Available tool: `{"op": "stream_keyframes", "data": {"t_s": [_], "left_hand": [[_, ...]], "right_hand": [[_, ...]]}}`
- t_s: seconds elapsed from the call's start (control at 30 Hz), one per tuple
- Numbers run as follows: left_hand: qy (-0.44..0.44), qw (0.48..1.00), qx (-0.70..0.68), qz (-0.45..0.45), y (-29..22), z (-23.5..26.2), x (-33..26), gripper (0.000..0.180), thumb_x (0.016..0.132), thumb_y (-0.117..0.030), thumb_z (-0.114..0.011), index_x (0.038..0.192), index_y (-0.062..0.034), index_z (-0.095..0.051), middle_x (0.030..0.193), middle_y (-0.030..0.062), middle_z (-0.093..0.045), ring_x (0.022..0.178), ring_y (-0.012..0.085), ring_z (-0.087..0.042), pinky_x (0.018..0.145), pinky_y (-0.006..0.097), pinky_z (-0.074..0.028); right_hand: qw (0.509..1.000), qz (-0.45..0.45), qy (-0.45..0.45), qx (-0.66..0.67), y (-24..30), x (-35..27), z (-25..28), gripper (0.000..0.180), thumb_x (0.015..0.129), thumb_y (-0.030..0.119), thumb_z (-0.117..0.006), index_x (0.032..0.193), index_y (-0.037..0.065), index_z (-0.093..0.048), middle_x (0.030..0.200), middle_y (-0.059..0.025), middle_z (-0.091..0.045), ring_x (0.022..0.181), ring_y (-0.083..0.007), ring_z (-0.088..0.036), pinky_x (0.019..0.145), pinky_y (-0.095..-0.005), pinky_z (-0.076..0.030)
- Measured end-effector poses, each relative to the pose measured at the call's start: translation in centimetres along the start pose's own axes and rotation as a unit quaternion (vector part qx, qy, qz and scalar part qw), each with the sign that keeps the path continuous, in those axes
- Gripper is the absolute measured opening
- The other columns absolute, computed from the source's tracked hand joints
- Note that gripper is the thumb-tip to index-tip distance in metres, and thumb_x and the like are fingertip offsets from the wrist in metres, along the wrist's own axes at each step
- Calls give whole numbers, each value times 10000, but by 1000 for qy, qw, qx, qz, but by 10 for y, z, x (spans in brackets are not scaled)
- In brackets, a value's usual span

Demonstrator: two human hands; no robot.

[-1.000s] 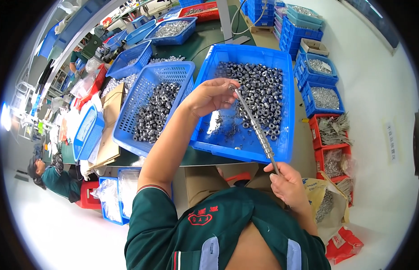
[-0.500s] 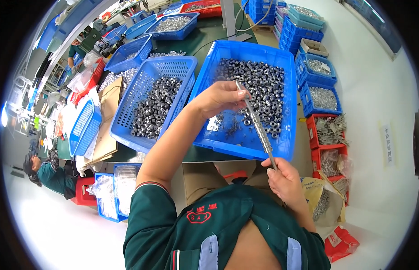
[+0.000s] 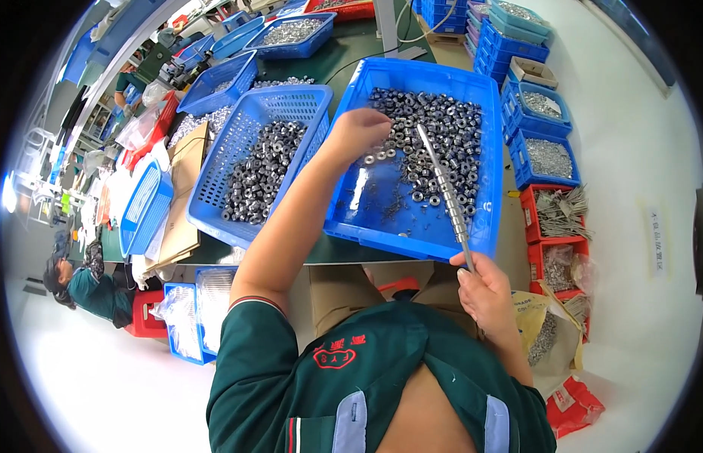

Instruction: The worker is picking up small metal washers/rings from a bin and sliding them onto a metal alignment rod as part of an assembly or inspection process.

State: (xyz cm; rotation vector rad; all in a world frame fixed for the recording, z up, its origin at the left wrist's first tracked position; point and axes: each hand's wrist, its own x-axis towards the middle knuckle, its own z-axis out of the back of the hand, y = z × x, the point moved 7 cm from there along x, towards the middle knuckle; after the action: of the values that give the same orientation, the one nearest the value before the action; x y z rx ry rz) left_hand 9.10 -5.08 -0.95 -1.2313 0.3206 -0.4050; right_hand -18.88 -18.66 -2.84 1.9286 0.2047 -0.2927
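Note:
My right hand [image 3: 487, 291] grips the near end of a thin metal rod [image 3: 444, 190] that slants up over a blue solid tray [image 3: 366, 219]; several ring-shaped metal nuts are threaded on the rod's lower half. My left hand [image 3: 359, 132] reaches into the tray with fingers curled down on the pile of loose metal nuts [image 3: 434, 136]; whether it holds any is hidden. Left of the tray stands a blue mesh basket [image 3: 215, 189] with more dark nuts [image 3: 261, 170].
Stacked blue bins [image 3: 544, 155] and red bins [image 3: 559, 219] of metal parts stand at the right. More blue trays [image 3: 291, 34] sit at the far end of the green table. Cardboard [image 3: 178, 204] lies left. Another person [image 3: 91, 291] sits at lower left.
My left hand has moved left, away from the rod's tip and down onto the nut pile. The rod and my right hand stay about where they were.

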Motion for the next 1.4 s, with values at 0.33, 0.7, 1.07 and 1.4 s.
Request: {"op": "stream_keyframes", "data": {"t_s": [0.33, 0.7, 1.07, 1.4], "left_hand": [[97, 833, 535, -99, 13, -33, 24, 165, 741, -162, -644, 897, -123, -678, 867, 112, -661, 839, 303, -623, 719, 418, -488], [116, 779, 608, -98, 41, -52, 18, 200, 696, -167, -690, 876, -94, -643, 896, 131, -619, 881, 326, -605, 723, 421, -495], [167, 757, 627, -77, 30, -45, -1, 163, 746, -117, -571, 859, -122, -688, 954, 119, -657, 923, 298, -632, 746, 396, -524], [152, 739, 648, -102, 34, -39, 5, 183, 687, -117, -659, 870, -111, -658, 858, 139, -638, 823, 293, -632, 689, 393, -504]], "right_hand": [[1000, 2, 6, 18, -1, -3, 13, 205, 924, 85, -468, 1116, 14, -484, 590, 75, -348, 447, 6, -291, 403, -167, -222], [999, 12, 31, 21, -1, -2, 14, 211, 927, 100, -482, 1118, 10, -480, 621, 74, -376, 474, 9, -309, 421, -161, -236], [999, 26, 31, 32, -1, -3, 13, 203, 928, 92, -478, 1111, 4, -478, 622, 72, -374, 472, 9, -300, 420, -162, -225], [999, 25, 18, 29, 2, -1, 11, 190, 925, 90, -476, 1095, 5, -480, 608, 74, -361, 455, 8, -288, 409, -161, -219]]}}
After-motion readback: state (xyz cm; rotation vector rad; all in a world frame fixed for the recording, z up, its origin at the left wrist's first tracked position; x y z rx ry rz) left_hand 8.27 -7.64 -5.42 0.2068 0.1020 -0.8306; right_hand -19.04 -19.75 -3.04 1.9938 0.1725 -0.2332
